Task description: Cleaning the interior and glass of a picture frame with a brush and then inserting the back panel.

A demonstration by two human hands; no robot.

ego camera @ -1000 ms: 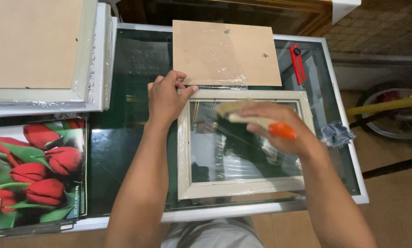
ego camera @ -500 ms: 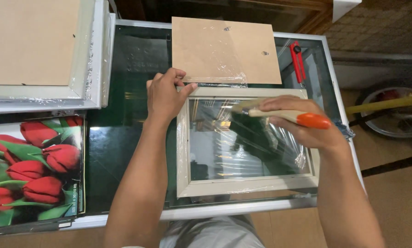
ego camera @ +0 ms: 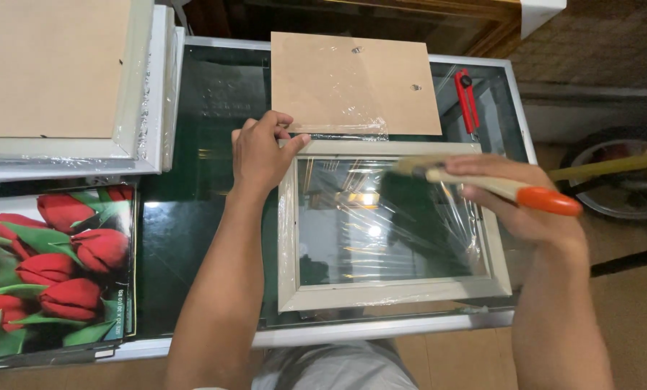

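A pale picture frame [ego camera: 392, 227], its glass under crinkled clear film, lies flat on the dark glass worktop [ego camera: 193, 217]. The left hand [ego camera: 260, 150] presses its upper corner, fingers spread flat rather than gripping, apparently to pin it. The right hand [ego camera: 519, 198] hovers over the frame's far side, fingers wrapped around an orange-handled brush [ego camera: 496, 186], bristles blurred above the glass. Beyond the fingertips lies a brown backing board [ego camera: 352, 83]; beside it, a red cutter [ego camera: 467, 100].

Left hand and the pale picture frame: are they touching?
Touching. The head view shows the left hand lying on the top-left corner of the picture frame, fingertips pressed onto its rail.
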